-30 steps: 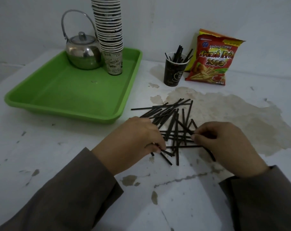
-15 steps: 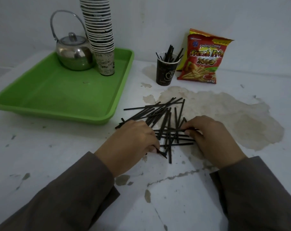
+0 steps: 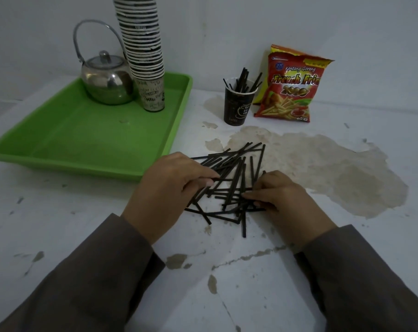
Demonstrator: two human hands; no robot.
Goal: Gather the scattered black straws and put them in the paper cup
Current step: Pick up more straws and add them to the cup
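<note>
A loose pile of black straws [image 3: 236, 173] lies crossed on the white table in the middle of the view. My left hand [image 3: 169, 188] rests on the pile's left side, fingers curled around several straws. My right hand [image 3: 282, 202] presses on the pile's right side, fingertips pinching straws near its lower edge. A dark paper cup [image 3: 238, 106] stands upright behind the pile with several black straws sticking out of its top.
A green tray [image 3: 88, 140] at the left holds a metal teapot [image 3: 106, 80] and a tall stack of paper cups [image 3: 143, 51]. A red French fries snack bag [image 3: 291, 89] leans against the wall right of the cup. A brown stain [image 3: 323, 168] spreads at the right.
Both hands have drawn closer together, pushing the straws into a tighter pile. The left hand has moved up onto the pile's left side.
</note>
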